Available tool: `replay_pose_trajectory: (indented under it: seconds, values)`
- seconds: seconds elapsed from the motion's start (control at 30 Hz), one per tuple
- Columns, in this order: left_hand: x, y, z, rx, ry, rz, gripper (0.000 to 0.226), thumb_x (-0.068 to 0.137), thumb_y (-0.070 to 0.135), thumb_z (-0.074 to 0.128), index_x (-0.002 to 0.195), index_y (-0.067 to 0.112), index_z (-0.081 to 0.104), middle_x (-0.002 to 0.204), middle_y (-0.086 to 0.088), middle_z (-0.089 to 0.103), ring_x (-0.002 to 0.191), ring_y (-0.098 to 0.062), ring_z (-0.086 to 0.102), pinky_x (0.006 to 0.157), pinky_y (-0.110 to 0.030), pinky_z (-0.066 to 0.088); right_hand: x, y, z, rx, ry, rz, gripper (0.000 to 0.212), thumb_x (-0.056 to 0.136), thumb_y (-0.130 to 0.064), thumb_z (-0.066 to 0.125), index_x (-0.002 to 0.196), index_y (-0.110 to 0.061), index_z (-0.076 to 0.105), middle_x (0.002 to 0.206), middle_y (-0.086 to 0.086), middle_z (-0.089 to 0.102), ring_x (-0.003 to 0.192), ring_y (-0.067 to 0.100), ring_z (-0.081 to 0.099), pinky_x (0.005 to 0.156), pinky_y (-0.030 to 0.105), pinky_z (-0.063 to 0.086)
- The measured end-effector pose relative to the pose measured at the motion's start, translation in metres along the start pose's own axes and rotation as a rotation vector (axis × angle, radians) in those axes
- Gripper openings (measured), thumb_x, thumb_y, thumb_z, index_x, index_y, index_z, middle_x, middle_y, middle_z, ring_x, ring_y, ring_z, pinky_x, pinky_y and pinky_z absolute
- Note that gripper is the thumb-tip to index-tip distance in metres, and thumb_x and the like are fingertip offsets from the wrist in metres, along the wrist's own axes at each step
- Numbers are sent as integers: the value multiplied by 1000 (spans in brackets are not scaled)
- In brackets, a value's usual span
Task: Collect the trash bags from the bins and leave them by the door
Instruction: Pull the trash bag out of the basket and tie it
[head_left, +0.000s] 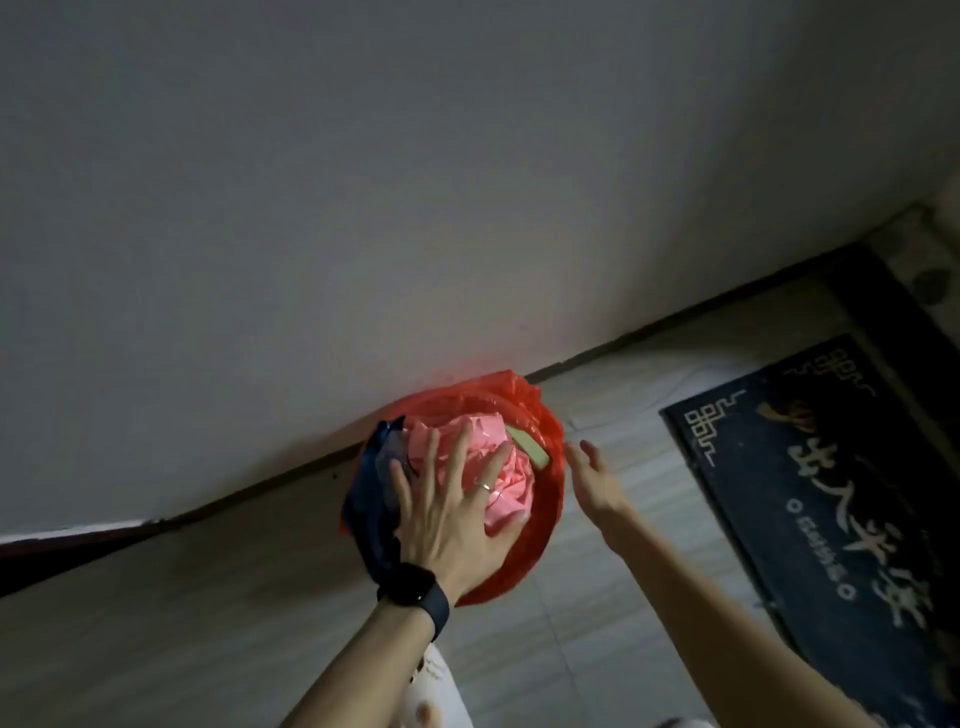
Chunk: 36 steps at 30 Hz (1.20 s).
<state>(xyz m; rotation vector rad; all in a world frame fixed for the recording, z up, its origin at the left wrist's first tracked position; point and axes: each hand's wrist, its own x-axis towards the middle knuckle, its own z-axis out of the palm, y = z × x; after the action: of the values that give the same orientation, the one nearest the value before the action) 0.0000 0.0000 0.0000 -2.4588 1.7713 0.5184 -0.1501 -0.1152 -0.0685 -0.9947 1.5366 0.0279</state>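
Observation:
A round bin lined with a red trash bag stands on the floor against the wall. Crumpled pink plastic and a pale flat piece fill its top. A dark blue bag hangs over the bin's left rim. My left hand, with a ring and a black wrist band, lies flat with fingers spread on the pink plastic, partly over the blue bag. My right hand hovers open just right of the bin's rim, holding nothing.
A grey wall rises right behind the bin, with a dark skirting strip along its foot. A dark doormat with gold characters lies on the pale tiled floor to the right. The room is dim.

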Motion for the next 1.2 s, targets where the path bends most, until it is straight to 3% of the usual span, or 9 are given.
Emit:
replay_pose_trajectory:
  seconds: [0.17,0.33,0.6,0.7,0.87,0.97,1.03,1.13,1.2]
  values:
    - [4,-9,43,54,116,40,70,85,72,42,148,46,28,163,3,16,150,-32,12,107,-72,21,56,10,24,238,-86,-8,82,94,-66,43,157,-26,10,140,13,52,123,35,57,99,44,47]
    - [7,-8,62,73,204,18,67,85,71,40,147,45,32,161,3,23,149,-31,16,109,-69,21,93,13,28,470,-258,-104,81,76,-64,73,137,-19,46,117,17,69,97,34,73,86,52,59]
    - [1,-4,71,122,174,-14,65,83,70,42,143,43,42,156,3,35,146,-30,25,109,-69,23,46,-24,13,239,48,-491,27,86,-18,66,113,-19,66,100,1,71,95,22,69,84,39,59]
    - [-2,-6,74,134,90,-42,65,82,68,41,136,34,52,151,0,42,144,-31,29,107,-69,24,5,-38,2,230,50,-613,23,85,-7,60,102,-19,70,94,-3,72,92,17,68,79,30,56]
    - [-2,-6,62,132,-1,-6,75,85,73,24,151,40,12,162,-1,16,151,-31,3,114,-66,-1,-48,-28,4,149,-86,-700,21,89,-11,59,97,-26,71,93,-9,73,92,9,67,86,29,54]
    - [-7,-23,31,53,154,157,65,80,67,43,138,36,46,146,3,46,144,-27,29,117,-53,20,-48,-20,8,109,-65,-668,16,91,-22,59,97,-30,71,90,-12,73,91,8,67,91,39,55]
    - [-17,-47,13,-89,381,176,37,81,50,57,109,29,66,115,6,64,114,-20,57,99,-36,43,-45,-20,13,85,-58,-674,14,93,-28,58,96,-32,71,88,-14,73,91,8,67,91,40,55]
    - [-33,-83,8,-384,542,-226,9,87,34,58,86,26,62,89,10,63,86,-13,59,71,-26,43,-48,-16,26,35,-121,-744,17,96,-32,59,108,-37,71,112,-16,71,111,7,64,100,33,49]
    - [-35,-106,28,-662,453,-634,16,95,35,52,103,24,61,105,4,65,95,-17,61,73,-27,43,-48,-10,39,-2,-153,-774,25,96,-38,59,119,-39,67,134,-18,59,128,4,53,112,32,39]
